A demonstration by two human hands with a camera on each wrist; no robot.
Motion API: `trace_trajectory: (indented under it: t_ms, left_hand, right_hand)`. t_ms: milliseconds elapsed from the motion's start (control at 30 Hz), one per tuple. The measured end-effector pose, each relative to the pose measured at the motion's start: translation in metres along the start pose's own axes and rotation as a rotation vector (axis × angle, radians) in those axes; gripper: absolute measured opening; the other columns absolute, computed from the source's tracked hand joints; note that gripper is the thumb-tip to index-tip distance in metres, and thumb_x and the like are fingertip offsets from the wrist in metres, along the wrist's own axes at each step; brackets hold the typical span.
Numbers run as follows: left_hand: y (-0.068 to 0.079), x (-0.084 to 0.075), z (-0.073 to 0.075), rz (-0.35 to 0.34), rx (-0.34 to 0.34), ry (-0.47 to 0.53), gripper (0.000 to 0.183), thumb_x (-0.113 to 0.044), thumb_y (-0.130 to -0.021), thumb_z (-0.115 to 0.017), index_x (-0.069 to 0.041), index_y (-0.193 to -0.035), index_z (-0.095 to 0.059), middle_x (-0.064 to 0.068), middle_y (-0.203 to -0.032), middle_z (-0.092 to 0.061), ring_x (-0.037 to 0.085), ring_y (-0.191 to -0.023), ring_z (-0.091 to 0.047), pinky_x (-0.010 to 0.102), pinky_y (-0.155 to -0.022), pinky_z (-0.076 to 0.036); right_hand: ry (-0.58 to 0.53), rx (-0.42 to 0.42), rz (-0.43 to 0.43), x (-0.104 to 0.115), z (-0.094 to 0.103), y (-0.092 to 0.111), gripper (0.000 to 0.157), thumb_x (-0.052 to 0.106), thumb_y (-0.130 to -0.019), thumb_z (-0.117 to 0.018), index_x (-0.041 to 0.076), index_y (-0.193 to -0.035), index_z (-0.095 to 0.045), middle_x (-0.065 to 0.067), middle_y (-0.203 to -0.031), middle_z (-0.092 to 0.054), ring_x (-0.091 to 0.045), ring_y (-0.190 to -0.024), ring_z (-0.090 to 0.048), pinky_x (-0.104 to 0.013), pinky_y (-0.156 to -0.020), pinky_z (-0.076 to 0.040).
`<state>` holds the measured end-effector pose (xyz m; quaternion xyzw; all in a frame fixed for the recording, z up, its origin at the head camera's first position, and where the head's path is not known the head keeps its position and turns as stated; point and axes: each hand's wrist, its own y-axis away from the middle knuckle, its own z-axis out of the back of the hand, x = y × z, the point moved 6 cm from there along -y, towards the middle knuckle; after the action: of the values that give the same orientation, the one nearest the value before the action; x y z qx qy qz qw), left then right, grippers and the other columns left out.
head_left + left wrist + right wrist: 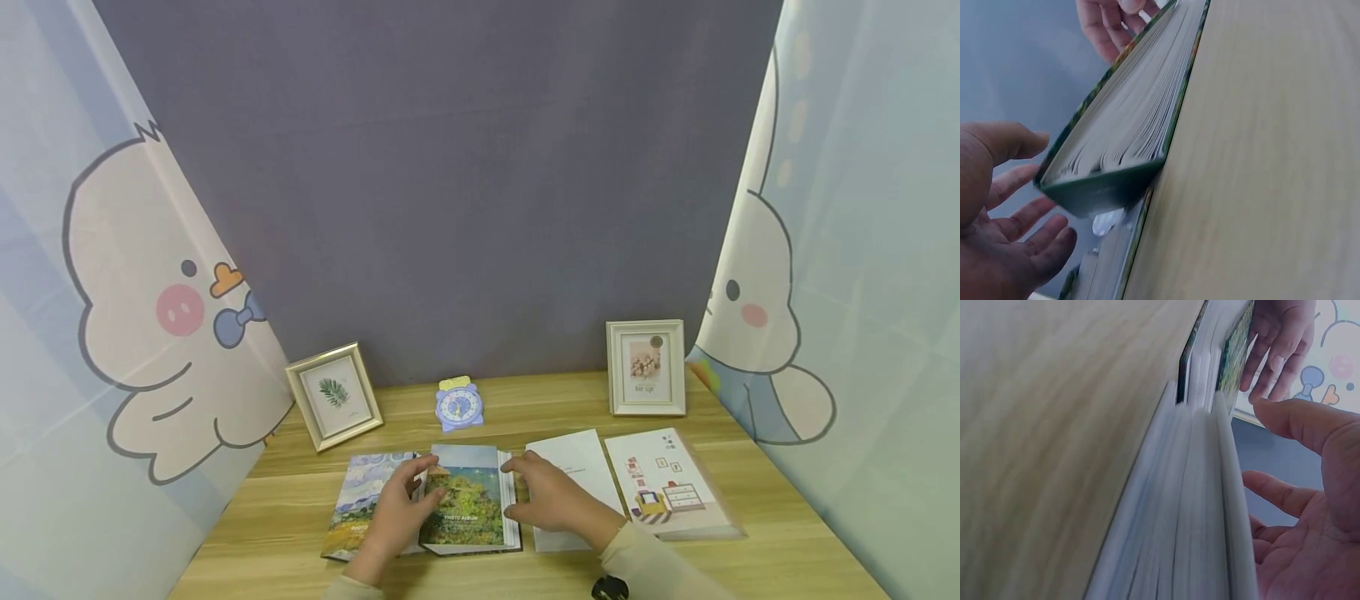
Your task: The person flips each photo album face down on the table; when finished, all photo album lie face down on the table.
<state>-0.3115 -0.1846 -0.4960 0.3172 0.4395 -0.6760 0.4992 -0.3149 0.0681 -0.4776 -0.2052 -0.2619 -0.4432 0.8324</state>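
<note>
A thick photo album (pixel 474 490) with a painted garden cover lies in the middle of the row, its page edges facing right. Beside its left edge is my left hand (pixel 396 515), thumb over the cover's side. The left wrist view shows that hand's thumb by the green spine (pixel 1107 190) and its fingers loosely spread below. My right hand (pixel 553 497) hovers at the album's right edge, thumb and fingers apart; in the right wrist view its palm (pixel 1310 550) is bare. Neither hand grips anything.
Left of it lies another painted album (pixel 367 492); to the right, a plain white album (pixel 581 471) and one with a furniture drawing (pixel 682 521). Behind stand a gold frame (pixel 336 396), a purple toy clock (pixel 459 407) and a cream frame (pixel 647 368). A grey curtain (pixel 450 208) backs the table.
</note>
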Motion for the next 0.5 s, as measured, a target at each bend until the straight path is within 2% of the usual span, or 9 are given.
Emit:
trace_trajectory:
  t_ms: [67, 167, 267, 500]
  left_hand:
    - [0.000, 0.003, 0.003, 0.014, 0.011, -0.003, 0.049, -0.012, -0.097, -0.077, -0.004, -0.143, -0.060, 0.016, -0.147, -0.055, 0.046, -0.141, -0.045, 0.058, -0.112, -0.045]
    - [0.001, 0.008, 0.006, 0.048, 0.023, -0.013, 0.049, -0.014, -0.097, -0.077, -0.005, -0.143, -0.060, 0.019, -0.146, -0.054, 0.048, -0.139, -0.048, 0.049, -0.107, -0.052]
    - [0.002, 0.011, 0.008, 0.084, 0.031, -0.035, 0.051, -0.017, -0.097, -0.078, -0.006, -0.143, -0.061, 0.019, -0.142, -0.057, 0.045, -0.134, -0.053, 0.042, -0.099, -0.058]
    - [0.003, 0.012, 0.007, 0.105, 0.065, -0.043, 0.054, -0.021, -0.098, -0.077, 0.002, -0.143, -0.057, 0.025, -0.141, -0.060, 0.044, -0.125, -0.061, 0.042, -0.089, -0.061]
  right_hand:
    - [0.008, 0.012, -0.001, 0.001, -0.004, -0.002, 0.064, 0.033, -0.088, -0.085, 0.009, -0.143, -0.061, -0.013, -0.146, -0.055, -0.045, -0.146, -0.041, -0.060, -0.108, -0.048]
    - [0.034, 0.033, 0.011, 0.003, -0.009, -0.005, 0.066, 0.035, -0.087, -0.086, 0.010, -0.143, -0.061, -0.006, -0.137, -0.057, -0.038, -0.136, -0.052, -0.052, -0.101, -0.054]
    - [0.048, 0.056, 0.010, 0.005, -0.013, -0.007, 0.069, 0.038, -0.086, -0.086, 0.011, -0.144, -0.061, -0.005, -0.136, -0.055, -0.031, -0.126, -0.056, -0.048, -0.096, -0.056]
    - [0.050, 0.095, 0.023, 0.008, -0.026, -0.014, 0.072, 0.042, -0.084, -0.088, 0.013, -0.144, -0.062, -0.002, -0.130, -0.055, -0.022, -0.120, -0.057, -0.042, -0.096, -0.057]
